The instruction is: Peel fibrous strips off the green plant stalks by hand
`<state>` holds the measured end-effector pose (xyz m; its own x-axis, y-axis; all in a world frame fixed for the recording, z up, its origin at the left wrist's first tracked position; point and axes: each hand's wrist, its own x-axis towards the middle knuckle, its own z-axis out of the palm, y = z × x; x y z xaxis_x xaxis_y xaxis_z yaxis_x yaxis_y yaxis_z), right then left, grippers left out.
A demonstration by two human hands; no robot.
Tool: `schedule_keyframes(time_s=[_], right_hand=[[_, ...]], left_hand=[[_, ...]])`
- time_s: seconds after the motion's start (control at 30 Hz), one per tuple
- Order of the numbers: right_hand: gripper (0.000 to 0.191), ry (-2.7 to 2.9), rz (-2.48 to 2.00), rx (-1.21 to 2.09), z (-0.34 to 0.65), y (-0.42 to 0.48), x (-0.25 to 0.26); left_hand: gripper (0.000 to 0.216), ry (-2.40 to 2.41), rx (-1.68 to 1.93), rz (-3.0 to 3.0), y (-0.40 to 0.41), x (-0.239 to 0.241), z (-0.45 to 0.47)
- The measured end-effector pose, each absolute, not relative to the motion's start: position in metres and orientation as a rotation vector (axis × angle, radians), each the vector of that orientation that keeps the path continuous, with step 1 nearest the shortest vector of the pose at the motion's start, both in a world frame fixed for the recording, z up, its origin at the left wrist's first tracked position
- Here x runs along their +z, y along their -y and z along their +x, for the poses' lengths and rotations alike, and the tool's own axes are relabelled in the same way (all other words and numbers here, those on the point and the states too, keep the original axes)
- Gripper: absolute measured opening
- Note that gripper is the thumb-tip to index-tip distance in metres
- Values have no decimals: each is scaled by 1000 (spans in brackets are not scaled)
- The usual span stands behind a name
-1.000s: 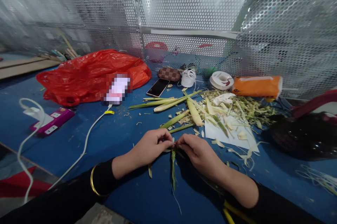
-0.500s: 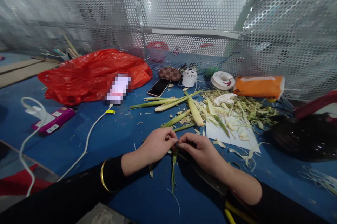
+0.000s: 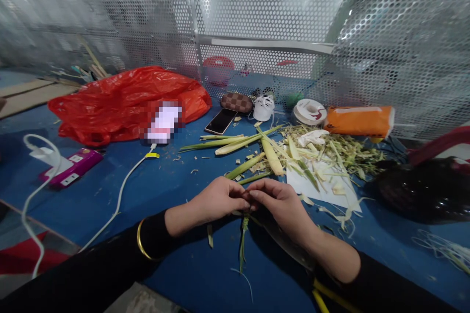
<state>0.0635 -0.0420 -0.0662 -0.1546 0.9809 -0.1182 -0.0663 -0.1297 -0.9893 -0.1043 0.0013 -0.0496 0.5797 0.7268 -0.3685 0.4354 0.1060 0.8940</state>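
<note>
Near the middle of the blue table, my left hand (image 3: 220, 198) and my right hand (image 3: 281, 205) meet with thumbs and fingertips pinched together. A narrow bundle of green leaf strips (image 3: 243, 239) hangs down from just below the fingertips, its top end hidden by them. Beyond the hands lie pale green corn husks (image 3: 272, 156) and long green leaves (image 3: 209, 143). A thin pale thread (image 3: 245, 281) curls on the table below the bundle.
To the right are a heap of leaf scraps (image 3: 362, 154), a white paper sheet (image 3: 343, 194) and a dark glossy object (image 3: 422, 190). A thread spool (image 3: 310, 112), a dark phone (image 3: 221, 121), a red plastic bag (image 3: 128, 102) and a purple power strip (image 3: 79, 168) surround the work area.
My fingertips have come closer together, the right fingers now overlapping the left ones. The leaf bundle still hangs beneath them, and the view has shifted slightly.
</note>
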Motion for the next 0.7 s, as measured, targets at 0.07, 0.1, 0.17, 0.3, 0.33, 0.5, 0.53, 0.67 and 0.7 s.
schedule_keyframes(time_s=[0.07, 0.1, 0.17, 0.3, 0.33, 0.5, 0.53, 0.67, 0.7], right_hand=[[19, 1199, -1130, 1399, 66, 40, -66], [24, 1206, -1128, 1335, 69, 39, -66], [30, 1250, -1188, 1141, 76, 37, -63], [12, 1668, -1452, 789, 94, 48, -50], [12, 1870, -1485, 768, 98, 55, -47], [23, 2377, -1673, 373, 108, 102, -52], [24, 2391, -1678, 277, 110, 109, -56], [19, 2404, -1610, 2, 120, 127, -72], [18, 2408, -1584, -42, 123, 129, -74]], left_hand=[[16, -1018, 354, 1459, -1, -52, -104], [16, -1024, 385, 1436, -1, -53, -104], [16, -1046, 409, 1414, -1, -55, -105], [19, -1046, 404, 1402, -1, -58, -105], [20, -1045, 405, 1403, -1, -59, -105], [19, -1076, 390, 1405, 0, -59, -103], [18, -1082, 389, 1410, 0, -57, -103], [17, -1118, 380, 1433, 2, -51, -102], [16, -1131, 371, 1440, 2, -50, -102]])
